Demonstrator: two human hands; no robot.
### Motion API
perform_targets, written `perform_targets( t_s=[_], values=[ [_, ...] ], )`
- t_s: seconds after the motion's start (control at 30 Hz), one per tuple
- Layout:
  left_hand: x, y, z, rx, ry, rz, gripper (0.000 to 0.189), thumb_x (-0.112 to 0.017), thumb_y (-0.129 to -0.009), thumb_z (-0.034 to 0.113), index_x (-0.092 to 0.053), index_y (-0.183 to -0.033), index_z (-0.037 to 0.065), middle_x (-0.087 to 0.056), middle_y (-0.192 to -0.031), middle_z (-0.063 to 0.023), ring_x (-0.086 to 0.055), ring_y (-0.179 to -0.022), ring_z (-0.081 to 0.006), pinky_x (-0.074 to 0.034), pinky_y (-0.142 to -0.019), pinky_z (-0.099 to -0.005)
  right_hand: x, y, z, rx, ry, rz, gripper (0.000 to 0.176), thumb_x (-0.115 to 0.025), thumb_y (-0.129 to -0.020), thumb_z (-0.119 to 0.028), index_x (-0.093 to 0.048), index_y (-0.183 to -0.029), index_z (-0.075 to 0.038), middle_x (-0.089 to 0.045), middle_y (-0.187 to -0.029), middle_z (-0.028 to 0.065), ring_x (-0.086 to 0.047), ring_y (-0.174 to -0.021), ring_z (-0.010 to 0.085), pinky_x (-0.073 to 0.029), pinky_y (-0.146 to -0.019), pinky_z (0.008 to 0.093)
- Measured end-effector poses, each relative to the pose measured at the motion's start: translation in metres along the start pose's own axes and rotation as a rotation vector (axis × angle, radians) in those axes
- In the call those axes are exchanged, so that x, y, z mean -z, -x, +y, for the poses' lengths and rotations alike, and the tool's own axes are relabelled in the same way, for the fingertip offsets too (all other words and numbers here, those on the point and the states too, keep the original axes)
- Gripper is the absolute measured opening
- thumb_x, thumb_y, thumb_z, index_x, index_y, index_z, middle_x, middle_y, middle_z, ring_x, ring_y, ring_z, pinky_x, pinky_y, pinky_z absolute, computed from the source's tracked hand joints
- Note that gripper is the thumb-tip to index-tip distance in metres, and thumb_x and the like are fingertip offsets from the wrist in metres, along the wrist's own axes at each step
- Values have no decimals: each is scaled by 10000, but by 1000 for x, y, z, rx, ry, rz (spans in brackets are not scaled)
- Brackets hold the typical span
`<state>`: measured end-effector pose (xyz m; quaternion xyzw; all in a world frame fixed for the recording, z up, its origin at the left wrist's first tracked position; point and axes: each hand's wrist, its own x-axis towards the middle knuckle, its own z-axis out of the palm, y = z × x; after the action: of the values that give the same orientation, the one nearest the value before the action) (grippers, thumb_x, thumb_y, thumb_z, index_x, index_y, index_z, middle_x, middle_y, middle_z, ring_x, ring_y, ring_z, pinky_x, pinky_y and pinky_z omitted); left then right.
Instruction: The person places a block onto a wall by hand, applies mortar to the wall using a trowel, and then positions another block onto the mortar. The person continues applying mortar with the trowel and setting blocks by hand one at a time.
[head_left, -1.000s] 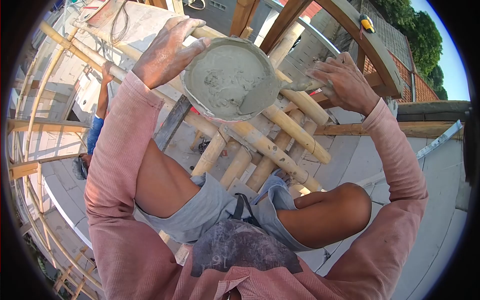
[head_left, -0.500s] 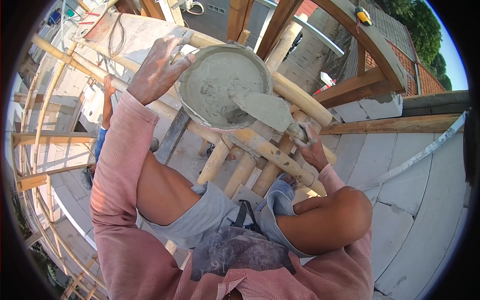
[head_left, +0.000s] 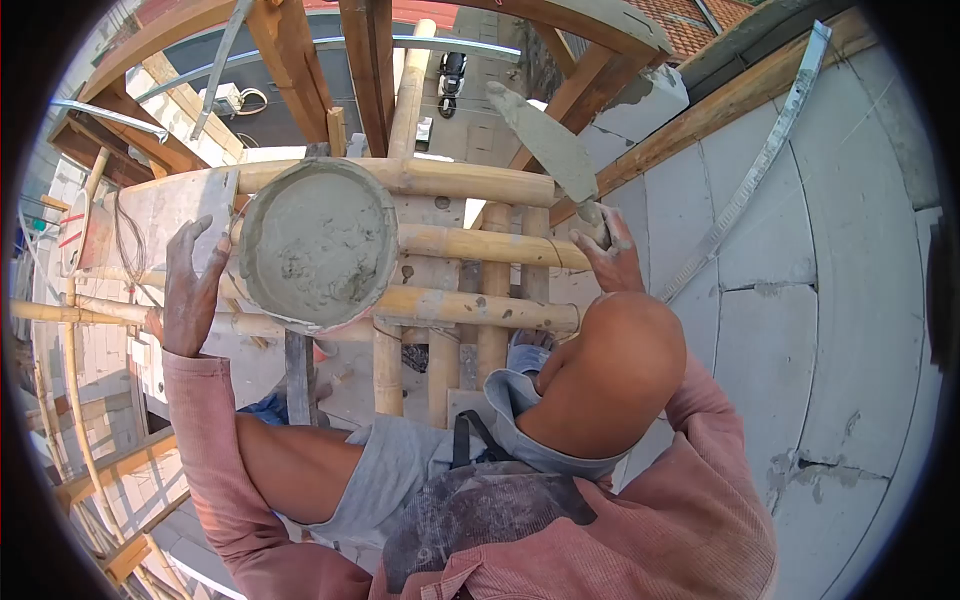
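Observation:
A round bucket point(head_left: 252, 290) of wet grey mortar point(head_left: 320, 235) stands on the bamboo poles in front of me. Just left of its rim is my left hand point(head_left: 193, 285), fingers spread and holding nothing. My right hand point(head_left: 615, 255) is closed around the handle of a trowel point(head_left: 545, 140), out to the right of the bucket. The trowel's blade points up and to the left, coated in grey mortar, beyond the bamboo.
Bamboo poles point(head_left: 480, 182) form the platform under my legs. On the right runs a wall of pale blocks point(head_left: 765, 340), with a metal strip point(head_left: 745, 190) lying across it. Wooden beams point(head_left: 370, 75) rise ahead. A motorcycle point(head_left: 452, 80) is parked far below.
The trowel has left the bucket, swinging up and right in my right hand. My left hand has come off the rim. The view has turned, and the bucket appears further left.

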<state>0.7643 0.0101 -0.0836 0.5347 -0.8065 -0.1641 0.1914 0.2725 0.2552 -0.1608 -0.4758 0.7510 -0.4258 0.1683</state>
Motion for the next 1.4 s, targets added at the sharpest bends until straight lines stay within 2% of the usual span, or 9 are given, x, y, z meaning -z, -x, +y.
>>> perform_targets(
  t_s=[0.17,0.3,0.5,0.9,1.03,1.13,1.23,1.27,1.4],
  values=[
    [-10,-8,-14,-29,40,-16,541,-595,-1000,432,-542,-1374,45,-477,-1417,-213,-431,-1347,-368,-327,-1155,-446,106,16,6,-169,564,185,457,-726,-892,-207,-568,-1287,-38,-598,-1182,168,-623,-1064,361,-495,-920,430],
    [-15,-16,-13,-31,64,-44,580,-583,-999,477,-536,-1384,46,-473,-1420,-211,-432,-1344,-366,-330,-1150,-445,130,17,18,-283,832,278,492,-711,-891,-260,-538,-1305,-58,-587,-1252,178,-619,-1120,422,-511,-923,504],
    [-12,-19,-2,8,107,-54,604,-588,-995,489,-530,-1395,40,-466,-1429,-222,-412,-1376,-368,-324,-1158,-444,116,-12,35,-550,962,137,499,-709,-876,-282,-521,-1295,-87,-572,-1311,142,-625,-1154,424,-526,-954,527],
    [-9,-5,-33,-83,62,18,541,-609,-1010,382,-512,-1397,15,-489,-1408,-203,-421,-1361,-352,-345,-1147,-436,131,-119,44,-577,1104,-183,426,-660,-882,-225,-602,-1289,-112,-601,-1371,121,-627,-1218,339,-522,-1022,464],
    [-8,-2,-32,-60,77,17,487,-601,-1023,322,-508,-1390,15,-497,-1393,-196,-435,-1338,-351,-358,-1134,-429,156,-164,0,-553,1072,-257,296,-738,-793,-255,-701,-1005,-53,-711,-849,108,-683,-721,237,-515,-643,377],
    [-8,-2,-38,-105,61,-3,484,-604,-1019,325,-509,-1380,17,-492,-1393,-193,-435,-1332,-353,-360,-1130,-426,179,-205,-18,-564,1015,-323,339,-719,-757,-305,-760,-936,-20,-728,-807,125,-698,-750,253,-523,-702,394],
    [-5,0,-31,-102,36,-17,504,-607,-1011,354,-512,-1373,17,-490,-1384,-195,-432,-1331,-354,-360,-1131,-426,191,-226,-39,-444,1019,-329,263,-739,-791,-279,-685,-747,-25,-593,-593,60,-534,-487,156,-394,-469,342],
    [-5,1,-29,-76,50,-17,508,-605,-1010,360,-512,-1372,18,-490,-1381,-195,-431,-1331,-355,-359,-1131,-426,197,-234,-42,-433,984,-331,297,-743,-796,-294,-683,-668,-33,-598,-569,66,-544,-478,162,-408,-466,351],
    [-6,-1,-29,-30,61,-29,510,-598,-1010,370,-514,-1372,21,-492,-1373,-194,-430,-1330,-355,-356,-1132,-427,221,-259,-61,-354,1088,-376,283,-752,-800,-294,-714,-702,-31,-637,-595,86,-570,-486,166,-423,-456,350]
  ],
)
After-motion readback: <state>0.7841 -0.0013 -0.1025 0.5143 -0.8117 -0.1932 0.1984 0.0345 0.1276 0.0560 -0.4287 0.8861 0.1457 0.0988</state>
